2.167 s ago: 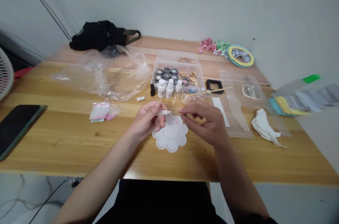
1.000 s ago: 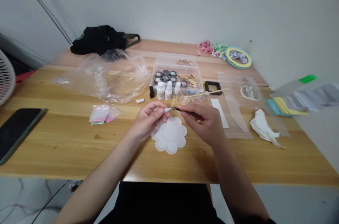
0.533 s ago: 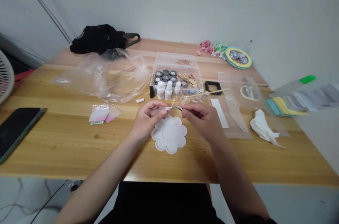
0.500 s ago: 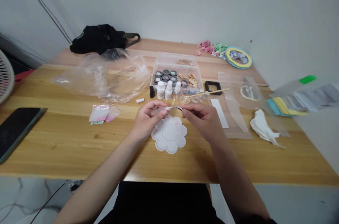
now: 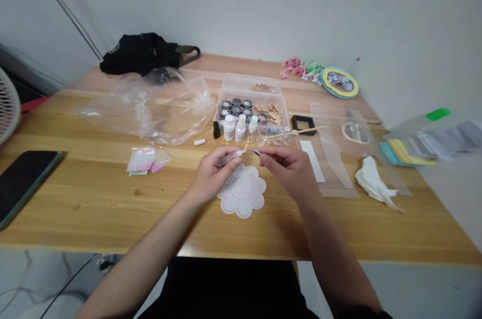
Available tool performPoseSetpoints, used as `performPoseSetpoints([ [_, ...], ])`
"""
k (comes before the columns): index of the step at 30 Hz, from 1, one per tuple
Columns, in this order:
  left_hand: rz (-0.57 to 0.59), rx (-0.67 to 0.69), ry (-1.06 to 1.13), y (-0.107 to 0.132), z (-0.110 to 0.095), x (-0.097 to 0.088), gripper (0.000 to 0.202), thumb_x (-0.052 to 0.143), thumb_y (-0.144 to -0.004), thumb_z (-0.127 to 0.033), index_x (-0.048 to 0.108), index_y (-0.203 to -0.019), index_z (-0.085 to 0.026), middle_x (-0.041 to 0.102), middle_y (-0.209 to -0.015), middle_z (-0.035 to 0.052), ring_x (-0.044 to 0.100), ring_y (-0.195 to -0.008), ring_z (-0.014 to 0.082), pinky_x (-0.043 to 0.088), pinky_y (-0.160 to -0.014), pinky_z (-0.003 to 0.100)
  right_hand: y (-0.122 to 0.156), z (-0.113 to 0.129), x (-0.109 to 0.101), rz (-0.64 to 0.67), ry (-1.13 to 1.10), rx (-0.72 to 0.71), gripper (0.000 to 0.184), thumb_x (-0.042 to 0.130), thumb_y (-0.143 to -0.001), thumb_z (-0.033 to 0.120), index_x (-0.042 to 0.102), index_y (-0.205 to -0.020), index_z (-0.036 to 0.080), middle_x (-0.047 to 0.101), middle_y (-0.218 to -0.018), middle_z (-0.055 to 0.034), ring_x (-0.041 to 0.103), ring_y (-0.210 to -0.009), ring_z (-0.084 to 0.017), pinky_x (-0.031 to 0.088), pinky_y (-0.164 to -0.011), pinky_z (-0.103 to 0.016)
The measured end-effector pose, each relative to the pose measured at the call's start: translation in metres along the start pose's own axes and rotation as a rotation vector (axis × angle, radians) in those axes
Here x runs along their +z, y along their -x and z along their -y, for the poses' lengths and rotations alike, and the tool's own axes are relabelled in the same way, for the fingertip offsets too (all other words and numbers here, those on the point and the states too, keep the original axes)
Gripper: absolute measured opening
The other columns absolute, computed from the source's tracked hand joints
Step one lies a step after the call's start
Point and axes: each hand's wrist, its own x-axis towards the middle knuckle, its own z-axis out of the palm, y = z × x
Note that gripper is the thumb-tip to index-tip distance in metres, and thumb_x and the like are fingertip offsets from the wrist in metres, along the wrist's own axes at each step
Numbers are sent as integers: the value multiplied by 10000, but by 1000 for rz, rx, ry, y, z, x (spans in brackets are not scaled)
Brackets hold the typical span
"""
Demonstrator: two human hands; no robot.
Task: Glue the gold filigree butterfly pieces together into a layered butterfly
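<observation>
My left hand [image 5: 214, 172] is closed around a small clear squeeze bottle [image 5: 227, 158] with a narrow white nozzle pointing right. Between the thumb and fingers of my right hand [image 5: 288, 168] is a pair of dark tweezers [image 5: 256, 151] with a bent tip. The tweezer tip and the nozzle meet or nearly meet; whether they touch I cannot tell, nor can I make out anything held in the tip. Below both hands lies a white flower-shaped palette [image 5: 241, 189], with a faint pink patch in one upper well. A small white cap [image 5: 200, 142] rests beyond my left hand.
Behind my hands stand white-capped bottles [image 5: 229, 129] and an open clear box [image 5: 222, 93] of small jars and gold pieces. A wooden stick [image 5: 301, 131] lies near a black frame [image 5: 304, 125]. Left are sachets [image 5: 142, 160] and a phone [image 5: 28, 183]; right, a crumpled tissue [image 5: 372, 181].
My left hand has shifted slightly right and turned, so more of the bottle shows and its nozzle is closer to the tweezer tip. The right hand has barely moved.
</observation>
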Motion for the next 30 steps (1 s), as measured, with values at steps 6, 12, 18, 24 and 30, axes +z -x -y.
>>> performPoseSetpoints([
  [6, 12, -80, 132, -3, 0, 0, 279, 661, -812, -452, 715, -833, -179, 562, -577, -22, 472, -488, 87, 386, -455, 201, 0, 1, 1, -19, 144, -101, 167, 646, -788, 231, 769, -901, 222, 750, -782, -21, 616, -626, -126, 457, -542, -264],
  [12, 4, -111, 188, -4, 0, 1, 235, 723, -759, -403, 700, -819, -177, 586, -590, -20, 502, -512, 92, 409, -481, 210, 1, 3, 2, -30, 232, -166, 183, 624, -800, 207, 769, -907, 234, 754, -786, -19, 630, -646, -139, 458, -551, -268],
  [18, -2, -125, 209, -4, -3, 2, 194, 744, -736, -344, 683, -822, -181, 644, -649, -8, 548, -533, 96, 454, -511, 220, 0, 1, 2, -27, 243, -169, 182, 626, -807, 219, 768, -919, 238, 759, -807, -24, 641, -673, -148, 470, -561, -273],
  [24, -31, -97, 179, -4, 2, 2, 158, 756, -711, -264, 677, -829, -195, 651, -706, -6, 553, -557, 99, 468, -517, 225, 0, 0, 3, -25, 173, -100, 182, 635, -794, 234, 768, -917, 228, 759, -797, -22, 627, -628, -131, 469, -549, -270],
  [30, -71, -26, 110, -4, 5, 2, 170, 766, -679, -229, 678, -821, -197, 673, -792, 17, 603, -695, 137, 510, -616, 252, -1, -2, 5, 0, 97, -44, 183, 638, -775, 245, 771, -898, 222, 764, -789, -26, 653, -648, -141, 481, -567, -273],
])
